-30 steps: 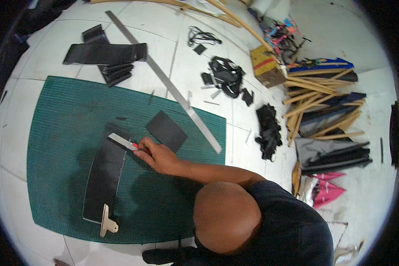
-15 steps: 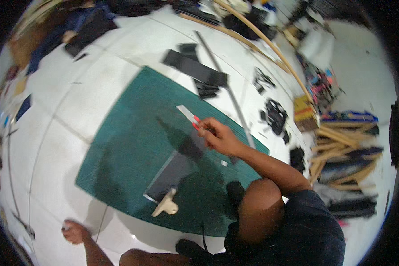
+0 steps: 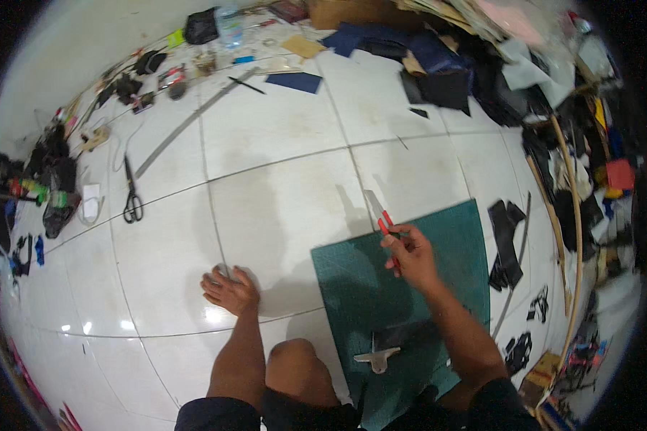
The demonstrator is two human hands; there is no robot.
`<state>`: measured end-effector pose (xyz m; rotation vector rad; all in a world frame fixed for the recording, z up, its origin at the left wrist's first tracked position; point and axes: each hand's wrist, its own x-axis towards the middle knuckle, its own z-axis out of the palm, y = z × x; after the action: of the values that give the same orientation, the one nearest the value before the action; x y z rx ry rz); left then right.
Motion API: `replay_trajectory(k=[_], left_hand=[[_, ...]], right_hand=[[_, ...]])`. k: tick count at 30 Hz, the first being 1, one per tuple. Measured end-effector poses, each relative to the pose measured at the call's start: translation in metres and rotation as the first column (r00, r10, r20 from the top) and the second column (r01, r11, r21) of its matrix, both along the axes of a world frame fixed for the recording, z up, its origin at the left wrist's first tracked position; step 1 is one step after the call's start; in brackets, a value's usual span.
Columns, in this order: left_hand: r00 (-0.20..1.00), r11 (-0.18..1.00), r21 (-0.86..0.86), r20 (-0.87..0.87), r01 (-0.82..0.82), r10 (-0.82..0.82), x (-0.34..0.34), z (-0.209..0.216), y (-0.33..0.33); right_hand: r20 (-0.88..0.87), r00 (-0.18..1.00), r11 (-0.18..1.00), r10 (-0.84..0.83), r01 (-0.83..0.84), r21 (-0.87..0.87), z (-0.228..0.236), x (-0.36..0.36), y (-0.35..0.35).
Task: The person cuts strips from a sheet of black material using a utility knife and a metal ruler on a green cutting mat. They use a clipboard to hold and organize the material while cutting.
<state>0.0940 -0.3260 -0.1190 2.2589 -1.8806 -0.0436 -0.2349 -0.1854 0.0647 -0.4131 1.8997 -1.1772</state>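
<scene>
My right hand (image 3: 412, 257) is closed round a red-handled cutter knife (image 3: 386, 221), its long blade extended away from me. I hold it over the far edge of a green cutting mat (image 3: 402, 284). On the left, my left hand (image 3: 230, 289) has its fingers spread over the white tiled floor (image 3: 280, 208), apparently resting on it, with nothing visible in it. A metal bulldog-type clip (image 3: 377, 360) lies on the mat beside a dark sheet (image 3: 406, 335), which my right forearm partly hides.
Black scissors (image 3: 132, 200) and a long grey strip (image 3: 194, 118) lie far left. A blue piece (image 3: 295, 82) lies farther back. Black strips (image 3: 505, 248) and a curved wooden rod (image 3: 576, 208) lie right of the mat. Dark scraps (image 3: 438, 90) fill the far right.
My view has swung left. The knife, still in my right hand, has moved from over the mat's middle toward its far edge. My left hand's fingers, curled before, are now spread.
</scene>
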Motion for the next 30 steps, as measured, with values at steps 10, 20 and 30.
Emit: replay_trajectory(k=[10,20,30], left_hand=[[0.998,1.0,0.017,-0.058,0.006,-0.005,0.002,-0.008,0.002],[0.996,0.992,0.126,-0.084,0.018,-0.007,0.007,0.001,0.002],[0.986,0.982,0.185,-0.164,0.029,0.002,0.008,0.001,0.002]], right_hand=[[0.257,0.939,0.917,0.229,-0.119,-0.38,-0.05,0.098,-0.186],[0.246,0.923,0.942,0.298,-0.242,-0.232,-0.075,0.151,-0.254],[0.085,0.875,0.871,0.477,-0.457,-0.178,-0.096,0.188,-0.371]])
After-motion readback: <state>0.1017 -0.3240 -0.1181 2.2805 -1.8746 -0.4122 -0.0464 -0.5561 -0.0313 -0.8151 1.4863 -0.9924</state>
